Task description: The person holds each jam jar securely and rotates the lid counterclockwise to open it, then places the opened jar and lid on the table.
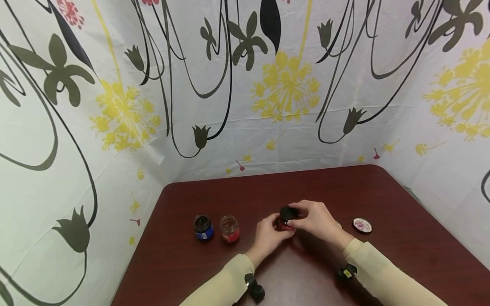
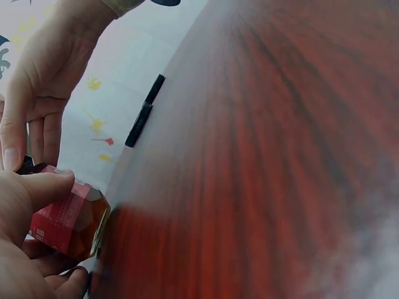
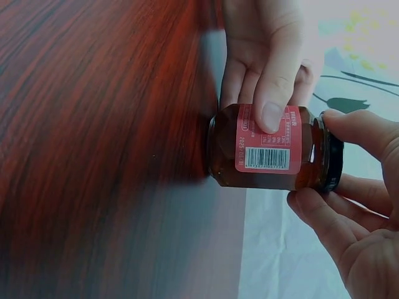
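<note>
A glass jar [image 1: 284,226] of dark amber contents, with a red barcode label [image 3: 268,159], stands on the table. My left hand [image 1: 268,235] grips the jar's body, its thumb across the label in the right wrist view. On the jar's mouth sits a black lid [image 1: 288,213]. The fingers and thumb of my right hand [image 1: 314,222] pinch this lid by its rim, also seen in the right wrist view, where the lid [image 3: 335,156] is side-on. Whether the lid is tight or loose cannot be told.
To the left stand two open jars: one with a blue label [image 1: 203,233] and a clear one with a red label [image 1: 230,231]. An upturned lid [image 1: 362,225] lies to the right, and another round edge shows behind my right hand. Patterned cloth [image 1: 245,97] hangs behind the dark red table [image 1: 229,191].
</note>
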Demonstrator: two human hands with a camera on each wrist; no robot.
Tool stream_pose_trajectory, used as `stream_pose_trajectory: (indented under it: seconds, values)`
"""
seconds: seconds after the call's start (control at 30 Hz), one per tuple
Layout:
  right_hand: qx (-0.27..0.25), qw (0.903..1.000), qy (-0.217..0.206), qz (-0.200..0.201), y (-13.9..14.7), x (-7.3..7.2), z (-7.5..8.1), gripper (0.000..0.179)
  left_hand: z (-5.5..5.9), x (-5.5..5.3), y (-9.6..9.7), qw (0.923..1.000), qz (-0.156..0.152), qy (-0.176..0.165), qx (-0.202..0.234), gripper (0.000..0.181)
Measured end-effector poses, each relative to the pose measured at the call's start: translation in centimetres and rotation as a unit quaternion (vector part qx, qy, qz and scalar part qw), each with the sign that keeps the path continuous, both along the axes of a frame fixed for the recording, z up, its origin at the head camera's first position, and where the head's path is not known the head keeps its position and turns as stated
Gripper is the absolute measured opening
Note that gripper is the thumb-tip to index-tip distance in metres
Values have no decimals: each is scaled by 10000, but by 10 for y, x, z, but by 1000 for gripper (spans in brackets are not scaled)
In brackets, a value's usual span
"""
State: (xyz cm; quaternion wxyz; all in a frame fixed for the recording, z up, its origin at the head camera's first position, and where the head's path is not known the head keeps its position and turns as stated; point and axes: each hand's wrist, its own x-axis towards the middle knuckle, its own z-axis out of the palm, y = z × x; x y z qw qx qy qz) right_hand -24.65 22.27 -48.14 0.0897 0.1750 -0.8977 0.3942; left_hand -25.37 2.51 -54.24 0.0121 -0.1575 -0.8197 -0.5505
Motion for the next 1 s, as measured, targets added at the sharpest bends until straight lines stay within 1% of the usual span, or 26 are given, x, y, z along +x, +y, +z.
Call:
stream_pose_trajectory:
  seconds: [0.27,0.47,0.6,0.7,0.77,1.0]
  values:
    - [-305,9992,-244,38,-2,1,5,57,4,2,-4,10000,19,15,74,55]
    - [-396,9989,-268,27,-3,1,11,57,9,5,-6,9996,34,-4,297,55]
    - [-533,9980,-334,62,-5,2,14,59,11,7,-8,9995,88,35,293,55]
    - [-712,9964,-449,43,-6,3,16,60,11,8,-10,9995,132,104,268,55]
    - [-829,9952,-512,46,-7,3,17,61,11,9,-11,9994,187,217,202,55]
    - [-1008,9926,-683,-17,-10,5,20,59,14,12,-14,9977,397,550,33,56]
